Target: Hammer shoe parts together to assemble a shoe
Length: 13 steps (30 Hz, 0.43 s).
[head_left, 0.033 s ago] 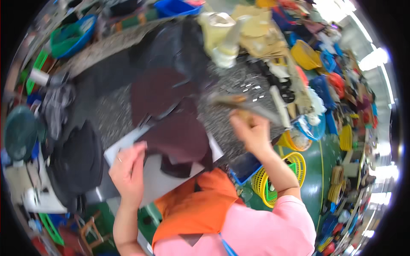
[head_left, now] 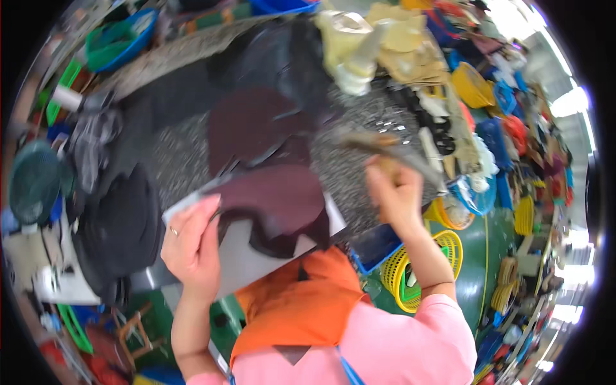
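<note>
My left hand (head_left: 194, 240) pinches the left edge of a dark maroon leather piece (head_left: 276, 196) with curved edges. The piece is partly raised above a pale grey board (head_left: 240, 273) at the table's near edge, its dark underside showing. My right hand (head_left: 399, 192) is closed around what looks like a hammer (head_left: 410, 163), smeared by motion, held over the table to the right of the leather. Beyond the raised piece, more maroon leather (head_left: 253, 125) lies flat on the speckled dark table (head_left: 176, 154).
A stack of black pieces (head_left: 122, 228) lies at the left. Black sheet material (head_left: 276, 61) covers the table's far part, beside a cream container (head_left: 353, 54) and tan sheets (head_left: 410, 51). A blue bin (head_left: 378, 250) and yellow basket (head_left: 394, 279) stand right of me.
The view has shifted slightly, so the table sits further right. The maroon piece's near edge has lifted and curls more, baring more of the board. Both hands keep their grips.
</note>
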Motion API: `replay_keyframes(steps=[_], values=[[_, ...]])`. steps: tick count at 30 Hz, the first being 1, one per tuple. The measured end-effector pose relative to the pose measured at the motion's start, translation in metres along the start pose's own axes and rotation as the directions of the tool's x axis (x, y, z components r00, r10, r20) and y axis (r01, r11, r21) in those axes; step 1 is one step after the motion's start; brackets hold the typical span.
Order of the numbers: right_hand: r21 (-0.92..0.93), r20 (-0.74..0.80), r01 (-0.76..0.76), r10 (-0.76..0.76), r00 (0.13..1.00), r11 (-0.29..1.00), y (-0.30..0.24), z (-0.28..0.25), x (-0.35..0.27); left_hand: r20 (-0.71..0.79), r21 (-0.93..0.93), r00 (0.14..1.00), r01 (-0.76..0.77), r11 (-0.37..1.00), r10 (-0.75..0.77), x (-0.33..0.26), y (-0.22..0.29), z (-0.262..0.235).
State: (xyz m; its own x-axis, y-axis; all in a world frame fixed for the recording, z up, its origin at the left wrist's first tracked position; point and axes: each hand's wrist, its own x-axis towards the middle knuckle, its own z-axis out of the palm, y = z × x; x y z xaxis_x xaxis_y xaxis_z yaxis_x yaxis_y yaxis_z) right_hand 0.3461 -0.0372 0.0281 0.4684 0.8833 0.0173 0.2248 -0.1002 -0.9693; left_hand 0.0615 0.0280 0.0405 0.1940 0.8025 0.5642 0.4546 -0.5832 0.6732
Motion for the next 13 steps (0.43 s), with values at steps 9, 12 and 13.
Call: replay_keyframes(steps=[9, 12, 13], values=[[0.013, 0.171, 0.206, -0.206, 0.964, 0.978, -0.011, -0.023, -0.005, 0.414, 0.135, 0.873, -0.338, 0.932, 0.257, -0.055, -0.03, 0.059], [-0.318, 0.627, 0.31, -0.046, 0.778, 0.896, -0.024, -0.012, 0.0, 0.474, 0.123, 0.863, -0.26, 0.958, 0.173, -0.058, -0.021, 0.05], [-0.363, 0.716, 0.246, 0.1, 0.691, 0.899, -0.031, -0.005, 0.004, 0.501, 0.141, 0.853, -0.244, 0.959, 0.144, -0.06, -0.022, 0.047]])
